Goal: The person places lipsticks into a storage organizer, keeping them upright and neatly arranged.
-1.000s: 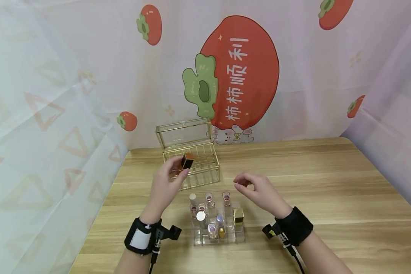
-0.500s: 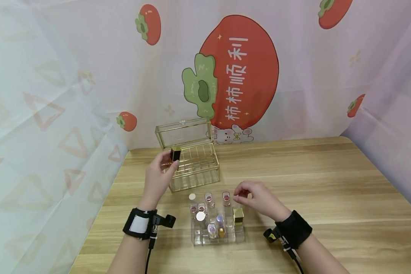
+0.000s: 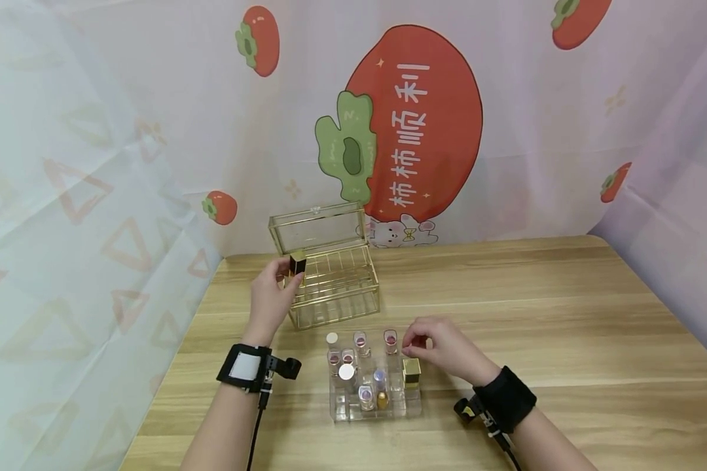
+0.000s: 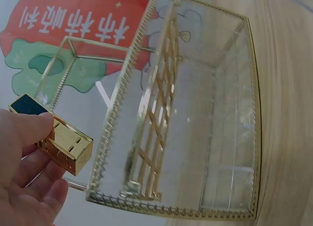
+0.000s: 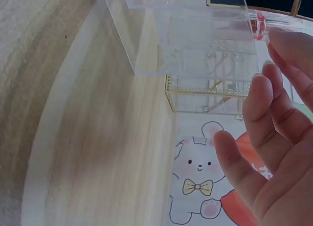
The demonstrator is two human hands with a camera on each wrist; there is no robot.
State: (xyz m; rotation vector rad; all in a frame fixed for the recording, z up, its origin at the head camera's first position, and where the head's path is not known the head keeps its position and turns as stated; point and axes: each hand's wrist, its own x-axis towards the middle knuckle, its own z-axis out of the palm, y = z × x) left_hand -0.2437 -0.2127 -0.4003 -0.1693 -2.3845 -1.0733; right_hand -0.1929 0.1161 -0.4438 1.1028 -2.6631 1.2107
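My left hand point(image 3: 269, 294) pinches a black and gold square lipstick tube point(image 3: 297, 262) between thumb and fingers, above the left end of a gold-edged glass box point(image 3: 336, 307). In the left wrist view, the tube point(image 4: 63, 138) shows its gold part pointing toward the box point(image 4: 195, 113), apart from it. My right hand point(image 3: 444, 347) hovers at the back right of a clear acrylic lipstick stand point(image 3: 342, 413), fingers loosely bent with nothing between them. Nearest to it are a gold-topped square lipstick point(image 3: 411, 371) and a clear-capped one point(image 3: 391, 341) in the stand.
The box's glass lid point(image 3: 318, 229) stands raised at the back, near the printed cloth backdrop point(image 3: 507, 196). Several other lipsticks stand in the acrylic stand, among them one with a white round top point(image 3: 346, 371). Wooden tabletop point(image 3: 565, 314) stretches to the right.
My left hand has carried the lipstick tube leftward over the box's left end and tilted it more upright. My right hand has come slightly down, closer to the gold-topped lipstick.
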